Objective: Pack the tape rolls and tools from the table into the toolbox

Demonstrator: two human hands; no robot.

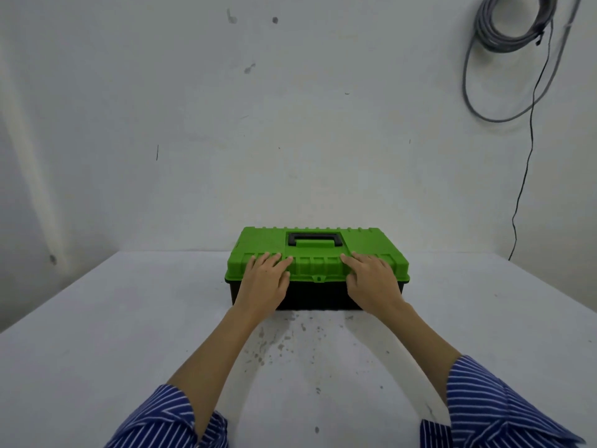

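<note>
A toolbox (318, 270) with a bright green lid, a black handle and a black lower body stands at the far middle of the white table, its lid down. My left hand (266, 276) lies flat on the lid's front left part, fingers straight and spread. My right hand (371, 278) lies flat on the front right part in the same way. Between the two hands sits the small green front latch (319, 279). No tape rolls or tools show on the table.
The white table (129, 334) runs wide on both sides of the toolbox, with dark specks in front of it. A white wall stands right behind. A coil of grey cable (504, 43) hangs at the upper right, with a thin black wire dropping toward the table's far right corner.
</note>
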